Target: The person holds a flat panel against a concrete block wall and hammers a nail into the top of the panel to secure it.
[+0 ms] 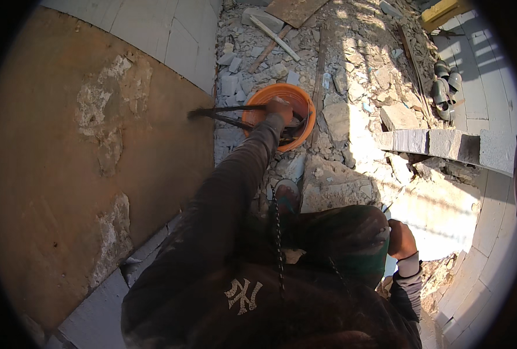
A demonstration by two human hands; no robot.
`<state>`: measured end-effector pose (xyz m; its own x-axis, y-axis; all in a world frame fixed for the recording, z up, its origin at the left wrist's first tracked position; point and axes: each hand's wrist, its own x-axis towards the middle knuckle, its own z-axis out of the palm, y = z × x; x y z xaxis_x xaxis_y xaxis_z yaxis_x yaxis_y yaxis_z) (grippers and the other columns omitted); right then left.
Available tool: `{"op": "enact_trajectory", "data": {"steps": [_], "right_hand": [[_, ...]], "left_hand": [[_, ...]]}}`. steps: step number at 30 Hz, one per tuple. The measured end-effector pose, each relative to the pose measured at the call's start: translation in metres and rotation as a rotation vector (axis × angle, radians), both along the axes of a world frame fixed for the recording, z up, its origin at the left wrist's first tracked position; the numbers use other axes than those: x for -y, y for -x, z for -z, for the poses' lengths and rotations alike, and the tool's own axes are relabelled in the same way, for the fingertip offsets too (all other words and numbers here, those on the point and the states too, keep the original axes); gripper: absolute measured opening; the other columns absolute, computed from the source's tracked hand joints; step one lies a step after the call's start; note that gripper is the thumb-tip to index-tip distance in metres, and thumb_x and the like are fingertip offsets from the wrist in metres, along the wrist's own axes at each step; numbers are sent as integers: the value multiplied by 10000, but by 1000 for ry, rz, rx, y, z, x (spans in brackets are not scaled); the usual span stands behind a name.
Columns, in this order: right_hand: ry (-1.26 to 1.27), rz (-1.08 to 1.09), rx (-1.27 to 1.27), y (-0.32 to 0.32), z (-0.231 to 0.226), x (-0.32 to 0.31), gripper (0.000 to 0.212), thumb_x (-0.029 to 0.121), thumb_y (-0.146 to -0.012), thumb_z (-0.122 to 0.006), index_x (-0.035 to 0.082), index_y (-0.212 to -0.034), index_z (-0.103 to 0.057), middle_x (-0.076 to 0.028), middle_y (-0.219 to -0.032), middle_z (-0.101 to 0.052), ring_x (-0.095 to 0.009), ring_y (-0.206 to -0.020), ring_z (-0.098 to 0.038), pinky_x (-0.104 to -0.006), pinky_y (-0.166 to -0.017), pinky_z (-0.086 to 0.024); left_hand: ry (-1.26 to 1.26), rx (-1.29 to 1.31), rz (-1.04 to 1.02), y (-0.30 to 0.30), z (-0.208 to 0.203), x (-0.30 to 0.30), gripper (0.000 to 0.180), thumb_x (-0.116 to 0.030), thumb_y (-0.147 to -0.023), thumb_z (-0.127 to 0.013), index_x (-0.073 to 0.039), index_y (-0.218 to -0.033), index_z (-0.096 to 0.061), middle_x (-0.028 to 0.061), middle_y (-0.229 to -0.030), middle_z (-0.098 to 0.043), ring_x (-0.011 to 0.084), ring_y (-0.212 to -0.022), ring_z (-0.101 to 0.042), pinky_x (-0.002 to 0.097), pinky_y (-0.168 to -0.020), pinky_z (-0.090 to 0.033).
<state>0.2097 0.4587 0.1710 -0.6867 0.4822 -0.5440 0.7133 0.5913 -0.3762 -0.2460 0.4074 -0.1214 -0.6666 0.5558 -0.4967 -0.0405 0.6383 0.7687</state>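
Note:
My left hand (280, 109) reaches into an orange bucket (309, 119) with its fingers curled. What they grip is hidden from above. A dark, frayed strap (226, 109) runs from beside this hand over the bucket's left side, looping to a point near the brown board. Dark objects (293, 129) lie inside the bucket, too shaded to name. My right hand (402, 239) is closed beside my bent right knee, its fingertips out of sight. I cannot see whether anything is in it.
Broken rubble (334, 125) covers the ground around the bucket. A large brown board (55, 145) stands along the left. Wood strips (274, 38) lie beyond the bucket. Grey pipe elbows (443, 93) are piled at the far right, past a row of blocks (430, 142). My foot (287, 195) is close by the bucket.

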Motion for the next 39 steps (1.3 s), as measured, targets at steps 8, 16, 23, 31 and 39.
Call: {"op": "enact_trajectory", "data": {"steps": [8, 16, 23, 31, 39], "right_hand": [[-73, 22, 300, -15, 25, 22, 313, 312, -987, -539, 28, -894, -632, -253, -937, -686, -449, -919, -660, -536, -774, -510], [-124, -404, 450, -17, 66, 21, 319, 225, -965, -454, 54, -1161, -638, -243, -889, -694, -402, -847, -687, -509, -750, -538], [200, 193, 441, -28, 60, 32, 272, 272, -991, -461, 65, -871, -591, -124, -600, -550, -268, -500, -562, -432, -441, -425], [245, 196, -574, 76, -250, 184, 203, 205, -1016, -542, 4, -1013, -573, -61, -738, -559, -146, -645, -526, -326, -592, -443], [414, 87, -531, 129, -382, 252, 333, 220, -967, -583, -17, -1200, -584, -213, -876, -613, -386, -787, -610, -445, -699, -472]], "left_hand": [[-448, 437, -505, -85, -170, 153, 245, -207, -989, -644, 2, -1115, -648, 59, -938, -690, 130, -813, -650, 305, -685, -520], [-636, 541, -910, -153, -475, 316, 285, -195, -1018, -610, -12, -1235, -588, 59, -1104, -642, 134, -968, -632, 274, -826, -515], [-934, 447, -907, -133, -647, 362, 245, -145, -1036, -569, -30, -1252, -577, 49, -1076, -639, 151, -980, -644, 299, -851, -534], [-940, 542, -1023, -124, -687, 373, 232, -207, -1023, -603, -71, -1211, -607, 8, -1015, -624, 147, -930, -626, 305, -841, -528], [-959, 604, -1040, -119, -678, 378, 181, -221, -1030, -585, -110, -1168, -616, -10, -1018, -601, 143, -919, -604, 311, -827, -515]]}}
